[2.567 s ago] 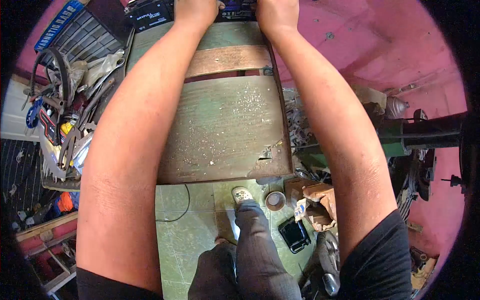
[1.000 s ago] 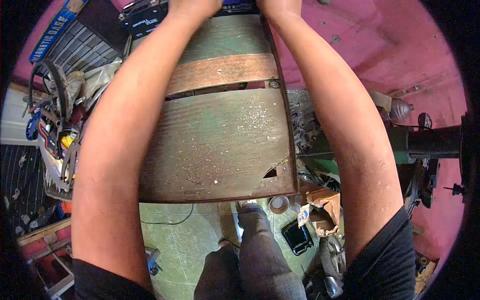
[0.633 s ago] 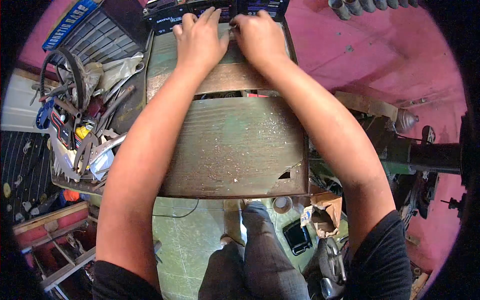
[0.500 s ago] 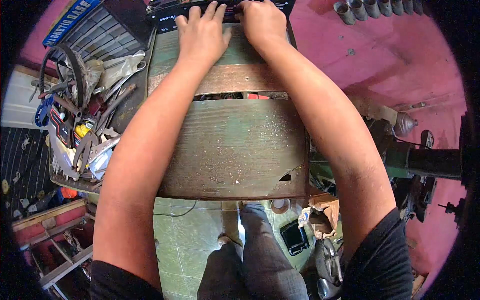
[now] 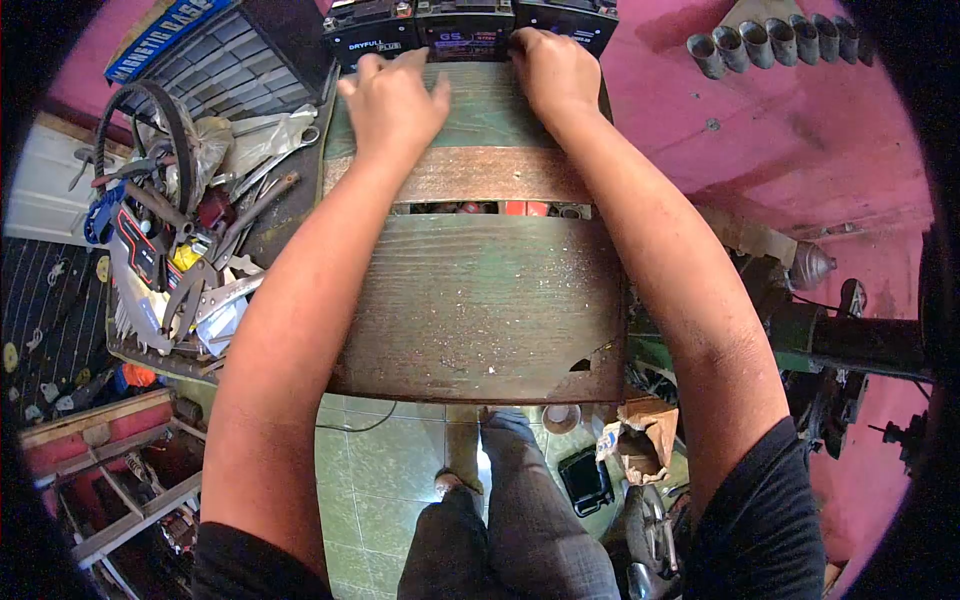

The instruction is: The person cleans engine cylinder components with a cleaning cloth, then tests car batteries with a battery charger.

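Note:
Three black batteries stand side by side at the far end of the worn wooden bench: a left battery, a middle battery and a right battery. My left hand is open just in front of the left battery, its fingers spread and slightly blurred, holding nothing. My right hand has its fingers curled against the front of the batteries, where the middle and right ones meet. Its fingertips are partly hidden, so what they grip cannot be made out.
A tray heaped with tools, a belt and plastic bags sits left of the bench. Behind it leans a dark compartment case. Metal cups line the pink wall. Below right are a torn cardboard box and a black case.
The view has shifted, so the batteries show more fully. My left hand has drawn back a little from the batteries. My right hand stays at them with fingers curled.

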Action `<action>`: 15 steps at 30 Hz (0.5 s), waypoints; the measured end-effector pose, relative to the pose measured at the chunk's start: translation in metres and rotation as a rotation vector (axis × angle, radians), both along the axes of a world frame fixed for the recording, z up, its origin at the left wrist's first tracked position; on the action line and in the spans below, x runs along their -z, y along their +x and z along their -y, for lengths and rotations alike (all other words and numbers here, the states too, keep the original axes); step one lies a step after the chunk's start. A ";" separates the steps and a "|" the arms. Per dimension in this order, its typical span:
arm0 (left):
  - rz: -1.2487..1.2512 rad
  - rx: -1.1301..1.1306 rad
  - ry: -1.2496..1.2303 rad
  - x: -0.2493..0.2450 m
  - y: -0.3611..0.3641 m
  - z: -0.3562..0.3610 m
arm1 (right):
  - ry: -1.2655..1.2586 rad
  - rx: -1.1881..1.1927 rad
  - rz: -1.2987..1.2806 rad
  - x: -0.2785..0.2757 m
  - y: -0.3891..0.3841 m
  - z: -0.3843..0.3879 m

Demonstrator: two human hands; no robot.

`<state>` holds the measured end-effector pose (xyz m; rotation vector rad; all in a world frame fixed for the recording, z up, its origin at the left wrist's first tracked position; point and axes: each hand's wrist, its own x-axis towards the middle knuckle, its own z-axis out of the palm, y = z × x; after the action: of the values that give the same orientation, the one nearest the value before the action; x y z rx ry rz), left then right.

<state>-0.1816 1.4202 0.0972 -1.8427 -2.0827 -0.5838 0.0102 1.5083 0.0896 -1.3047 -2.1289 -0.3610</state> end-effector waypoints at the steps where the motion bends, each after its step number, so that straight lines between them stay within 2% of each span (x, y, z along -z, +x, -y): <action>1: 0.000 0.000 0.001 0.002 -0.005 -0.002 | -0.021 -0.020 -0.023 0.000 0.001 0.004; 3: 0.043 0.110 0.210 0.012 -0.018 -0.005 | -0.135 -0.058 -0.046 -0.006 0.004 0.030; 5: 0.101 0.161 0.194 0.000 -0.016 0.009 | -0.299 -0.099 -0.114 -0.026 0.006 0.082; 6: 0.245 0.178 0.181 -0.009 -0.006 0.031 | -0.260 -0.199 -0.184 -0.025 0.012 0.108; 7: 0.388 0.197 0.178 -0.023 0.008 0.055 | -0.499 -0.147 -0.213 -0.051 0.016 0.151; 8: 0.512 0.169 0.106 -0.039 0.026 0.093 | -0.362 -0.322 -0.325 -0.047 0.025 0.181; 9: 0.511 0.261 0.201 -0.047 0.042 0.135 | -0.501 -0.309 -0.314 -0.056 0.038 0.224; 10: 0.597 0.314 0.152 -0.061 0.059 0.182 | -0.498 -0.271 -0.339 -0.066 0.049 0.265; 11: 0.613 0.370 0.171 -0.048 0.067 0.228 | -0.455 -0.266 -0.417 -0.062 0.060 0.301; 12: 0.712 0.337 0.114 -0.045 0.079 0.282 | -0.470 -0.191 -0.468 -0.068 0.065 0.338; 15: 0.812 0.149 -0.084 -0.011 0.098 0.439 | -0.781 0.026 -0.500 -0.053 0.080 0.453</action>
<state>-0.0834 0.9814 0.1078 -2.0282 -2.4560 -1.5078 0.0901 1.0549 0.1428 -1.6050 -1.8528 0.7930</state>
